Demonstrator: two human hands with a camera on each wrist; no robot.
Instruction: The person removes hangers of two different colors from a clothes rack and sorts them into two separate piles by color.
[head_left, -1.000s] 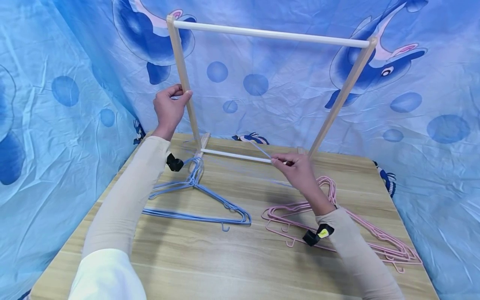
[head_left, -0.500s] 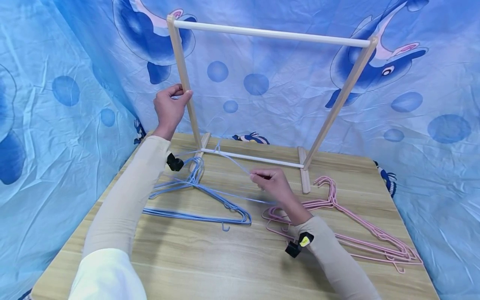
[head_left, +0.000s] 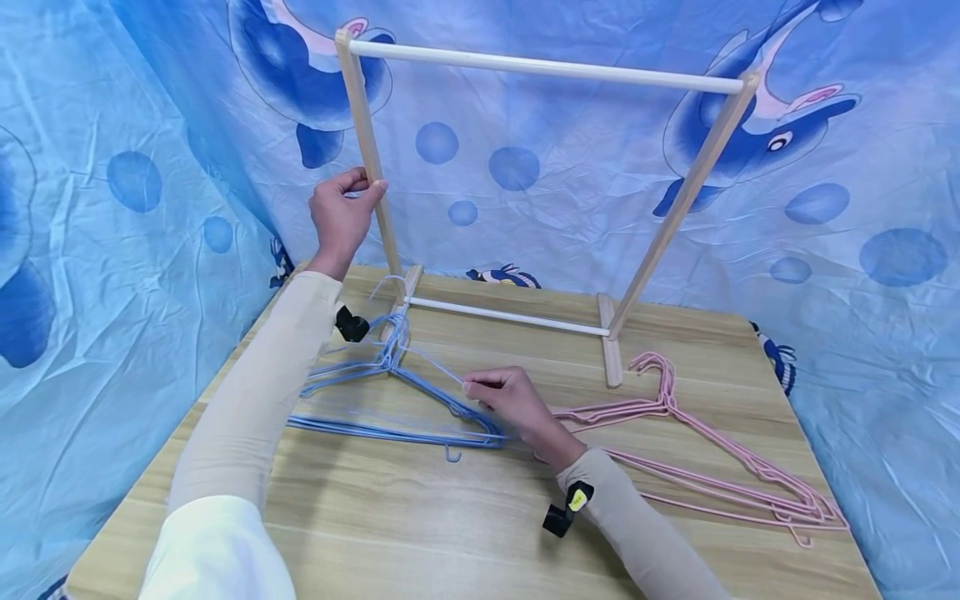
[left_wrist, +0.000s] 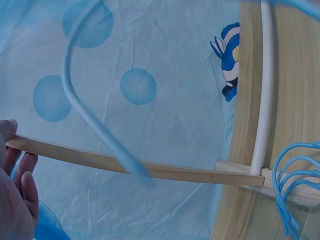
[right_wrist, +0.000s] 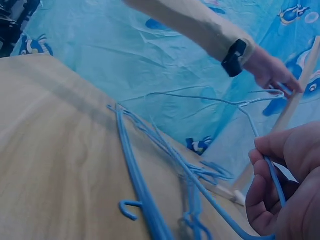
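Note:
A wooden clothes rack with white rods stands at the back of the table; my left hand (head_left: 341, 217) pinches its left upright (head_left: 363, 117) between thumb and fingers. My right hand (head_left: 517, 404) holds a light blue clothes hanger (right_wrist: 204, 98) by one sloping shoulder, above the pile of blue hangers (head_left: 442, 402). In the left wrist view, the curved hook of the held hanger (left_wrist: 75, 100) passes in front of the upright. Several pink hangers (head_left: 738, 452) lie stacked to the right of my right forearm.
The rack's top rod (head_left: 540, 65) runs high across the back, with nothing hanging on it. Its lower rod (head_left: 510, 315) sits just above the tabletop (head_left: 420, 525). Blue printed cloth (head_left: 480, 125) surrounds the table at the back and sides.
My right hand has moved left and toward me, carrying the blue hanger from near the lower rod's right end to over the blue pile. My left hand stays on the upright.

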